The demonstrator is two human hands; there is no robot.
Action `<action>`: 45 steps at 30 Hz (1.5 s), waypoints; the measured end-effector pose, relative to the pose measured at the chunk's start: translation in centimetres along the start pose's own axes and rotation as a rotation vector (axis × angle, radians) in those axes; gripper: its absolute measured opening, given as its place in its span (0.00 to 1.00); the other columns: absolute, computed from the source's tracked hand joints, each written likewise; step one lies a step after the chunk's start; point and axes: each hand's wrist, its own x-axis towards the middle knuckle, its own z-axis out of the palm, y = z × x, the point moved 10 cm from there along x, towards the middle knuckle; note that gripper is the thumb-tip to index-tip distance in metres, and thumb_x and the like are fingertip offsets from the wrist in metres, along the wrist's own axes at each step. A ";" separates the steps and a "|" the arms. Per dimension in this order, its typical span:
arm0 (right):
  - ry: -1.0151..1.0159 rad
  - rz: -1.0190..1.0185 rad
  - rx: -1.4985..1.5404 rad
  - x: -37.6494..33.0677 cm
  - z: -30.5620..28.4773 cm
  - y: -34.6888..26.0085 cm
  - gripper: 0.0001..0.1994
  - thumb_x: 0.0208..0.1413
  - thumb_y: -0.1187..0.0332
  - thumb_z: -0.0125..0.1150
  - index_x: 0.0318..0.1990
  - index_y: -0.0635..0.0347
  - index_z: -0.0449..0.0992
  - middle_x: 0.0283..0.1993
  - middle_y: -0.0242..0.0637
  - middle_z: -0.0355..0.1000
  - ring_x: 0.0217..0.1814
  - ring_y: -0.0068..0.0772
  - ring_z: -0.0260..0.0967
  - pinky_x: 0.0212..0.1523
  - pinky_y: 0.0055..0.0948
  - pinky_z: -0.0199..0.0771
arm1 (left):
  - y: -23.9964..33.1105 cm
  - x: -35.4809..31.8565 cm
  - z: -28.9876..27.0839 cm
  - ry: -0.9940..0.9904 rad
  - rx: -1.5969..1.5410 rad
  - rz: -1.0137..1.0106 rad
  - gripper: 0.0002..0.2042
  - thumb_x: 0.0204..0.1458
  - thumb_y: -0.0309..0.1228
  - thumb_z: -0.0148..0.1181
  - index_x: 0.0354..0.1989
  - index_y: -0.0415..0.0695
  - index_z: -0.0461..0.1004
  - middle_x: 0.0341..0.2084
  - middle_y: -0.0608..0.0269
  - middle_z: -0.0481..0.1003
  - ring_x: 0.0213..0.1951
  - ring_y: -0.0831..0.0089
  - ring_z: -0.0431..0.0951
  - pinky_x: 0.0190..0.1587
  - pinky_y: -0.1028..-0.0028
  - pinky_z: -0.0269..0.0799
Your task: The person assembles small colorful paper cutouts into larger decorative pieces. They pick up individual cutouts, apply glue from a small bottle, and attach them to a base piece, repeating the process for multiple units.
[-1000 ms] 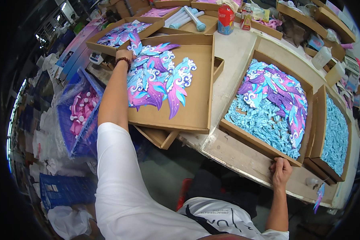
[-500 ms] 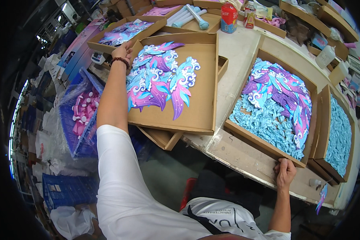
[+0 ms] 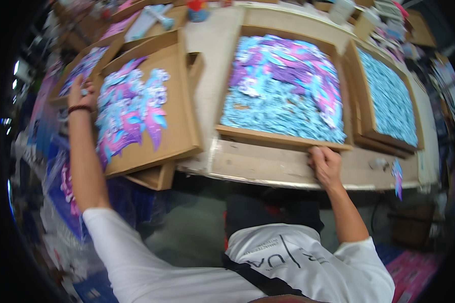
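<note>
Cutouts [image 3: 269, 70] partly cover light-blue pieces [image 3: 278, 113].

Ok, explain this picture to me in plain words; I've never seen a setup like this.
There is no machine here: you see a person's own bare hands. The camera sits on the person's head and looks down, and its fisheye lens bends straight edges, so the table looks curved.

At the person's left, a shallow cardboard tray holds purple, pink and blue cutouts. The left hand is at that tray's left side, fingers apart; blur hides whether it holds anything.

The middle tray holds light blue pieces with more cutouts over part of them. The right hand is curled at its near edge; whether it grips anything is unclear. Farther right, another box is full of similar light blue pieces.
</note>
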 end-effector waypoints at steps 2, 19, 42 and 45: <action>-0.006 -0.016 0.020 0.0 0.0 -0.3 0.11 0.61 0.68 0.55 0.31 0.66 0.78 0.17 0.31 0.70 0.19 0.20 0.67 0.23 0.23 0.67 | -1.1 -4.0 4.6 -0.120 -0.043 -0.057 0.12 0.55 0.24 0.56 0.46 0.36 0.67 0.31 0.60 0.70 0.29 0.77 0.68 0.30 0.78 0.66; -0.016 -0.073 0.198 -0.2 -0.1 -1.0 0.14 0.60 0.64 0.57 0.30 0.67 0.77 0.19 0.33 0.71 0.21 0.20 0.66 0.25 0.25 0.67 | -35.4 -41.0 17.3 -0.792 0.356 -0.287 0.22 0.61 0.29 0.53 0.61 0.36 0.56 0.44 0.39 0.74 0.29 0.66 0.81 0.28 0.77 0.80; -0.124 -0.288 -1.008 9.6 -2.6 -6.2 0.08 0.48 0.74 0.58 0.35 0.63 0.80 0.34 0.50 0.77 0.39 0.50 0.76 0.40 0.45 0.75 | -37.1 -40.0 15.6 -0.730 0.553 0.069 0.11 0.64 0.33 0.51 0.45 0.37 0.70 0.20 0.62 0.73 0.15 0.83 0.67 0.17 0.82 0.62; -0.234 -0.258 -1.109 10.4 -1.4 -5.0 0.07 0.47 0.77 0.54 0.31 0.63 0.80 0.32 0.52 0.77 0.39 0.50 0.77 0.39 0.45 0.75 | -37.4 -39.9 15.5 -0.741 0.567 0.074 0.10 0.64 0.33 0.51 0.44 0.37 0.71 0.21 0.61 0.73 0.16 0.82 0.68 0.18 0.82 0.63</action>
